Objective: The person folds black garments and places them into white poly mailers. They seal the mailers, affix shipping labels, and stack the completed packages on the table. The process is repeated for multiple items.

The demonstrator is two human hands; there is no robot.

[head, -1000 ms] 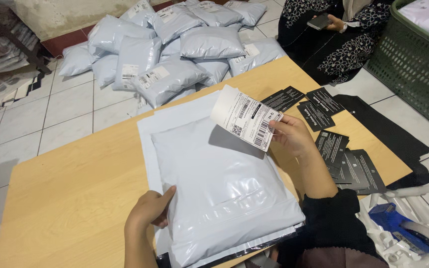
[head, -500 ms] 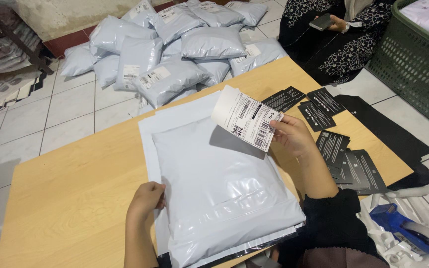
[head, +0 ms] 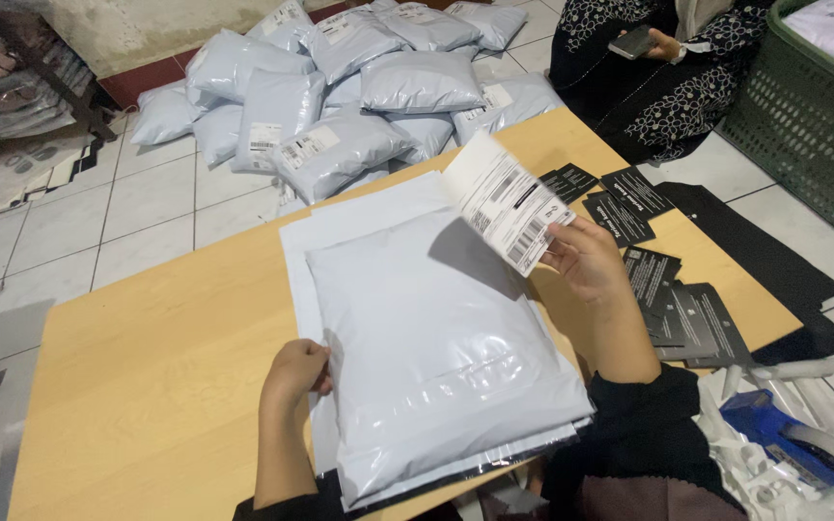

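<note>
So your right hand [head: 586,259] is pinching a white rectangular paper shipping label [head: 506,200] with black barcodes, fingers closed on its lower right edge, holding it tilted up in the air just above the far right corner of the packed pale grey plastic mailer bag [head: 436,347]. That bag lies flat on the light wooden table [head: 147,367], right in front of you, stacked on a few more flat mailers of the same colour whose edges stick out on the left and far side. Your left hand [head: 296,371] is curled loosely with fingertips resting on the bag's left edge, near the closer corner.

To the right of the bag there's a scatter of small black printed cards [head: 673,289] on the table, some overlapping, and a black flat sheet [head: 764,260] hanging off the table's right edge. Down at the lower right, off the table, sits a blue tape dispenser [head: 789,449] on crumpled clear plastic.

The floor is white tile [head: 147,203], and beyond the table's far edge is a big pile of filled grey mailer bags [head: 359,87], several already labelled. Another person in dark patterned clothing [head: 658,77] sits top right holding a phone, next to a green plastic basket [head: 813,116]. Folded clothes on a rack [head: 12,77] at the far left.
</note>
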